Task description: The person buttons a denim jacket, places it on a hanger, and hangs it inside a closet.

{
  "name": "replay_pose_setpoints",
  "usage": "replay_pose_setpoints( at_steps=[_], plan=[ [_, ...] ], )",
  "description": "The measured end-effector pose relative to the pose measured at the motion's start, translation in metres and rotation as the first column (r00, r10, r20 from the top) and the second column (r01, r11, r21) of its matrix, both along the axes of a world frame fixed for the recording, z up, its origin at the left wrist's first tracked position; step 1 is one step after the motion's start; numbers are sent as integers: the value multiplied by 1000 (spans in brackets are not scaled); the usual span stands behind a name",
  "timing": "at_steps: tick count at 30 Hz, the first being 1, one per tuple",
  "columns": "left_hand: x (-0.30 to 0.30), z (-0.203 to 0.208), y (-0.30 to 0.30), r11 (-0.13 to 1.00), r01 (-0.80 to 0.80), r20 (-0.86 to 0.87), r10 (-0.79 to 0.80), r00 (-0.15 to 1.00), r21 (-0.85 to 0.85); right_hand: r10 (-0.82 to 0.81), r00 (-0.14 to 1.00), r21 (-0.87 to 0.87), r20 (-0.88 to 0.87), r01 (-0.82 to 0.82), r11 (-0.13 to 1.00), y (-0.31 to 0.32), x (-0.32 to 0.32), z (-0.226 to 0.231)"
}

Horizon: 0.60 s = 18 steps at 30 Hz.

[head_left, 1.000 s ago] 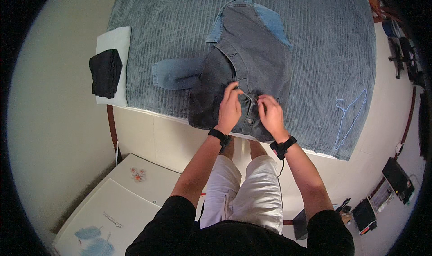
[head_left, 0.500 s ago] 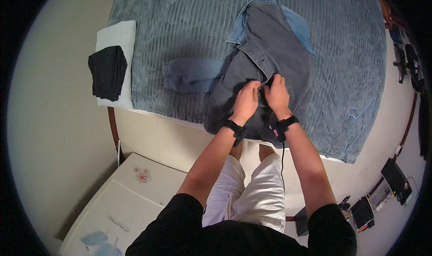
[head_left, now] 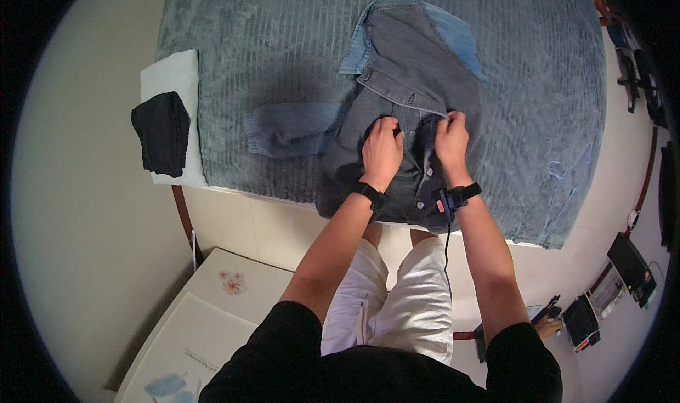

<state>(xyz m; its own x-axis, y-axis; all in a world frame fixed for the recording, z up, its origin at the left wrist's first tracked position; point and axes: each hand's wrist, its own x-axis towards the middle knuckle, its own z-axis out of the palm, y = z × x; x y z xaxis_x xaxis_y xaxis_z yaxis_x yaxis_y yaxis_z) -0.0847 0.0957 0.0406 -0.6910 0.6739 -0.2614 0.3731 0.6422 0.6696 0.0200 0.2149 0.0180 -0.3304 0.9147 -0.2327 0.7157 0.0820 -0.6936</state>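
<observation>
Grey denim jacket (head_left: pixel 400 45) lying on a ribbed blue-grey blanket (head_left: pixel 283 49), right hand (head_left: pixel 452 141) pinching its front edge, left hand's (head_left: pixel 382 154) fingers loosely curled on it, can't tell if gripping. White cabinet (head_left: pixel 205 318) lower left, pale wall (head_left: pixel 85 190) alongside.

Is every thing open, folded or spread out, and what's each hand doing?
Denim jacket: front partly open
Blanket: spread out
Black cloth: folded
White bundle: under the black cloth
Blue hanger: lying flat
Left hand: resting on the jacket
Right hand: gripping the jacket's front edge
</observation>
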Motion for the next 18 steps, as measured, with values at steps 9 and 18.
replay_pose_setpoints(
  at_steps=[9,18],
  plan=[
    [32,-31,19,950,4,-211,-74,975,-314,275,955,52,-107,-271,961,-7,18,16],
    [34,-25,5,994,-88,-45,85,995,-63,78,945,34,-318,-71,997,-18,34,28]
  ],
)
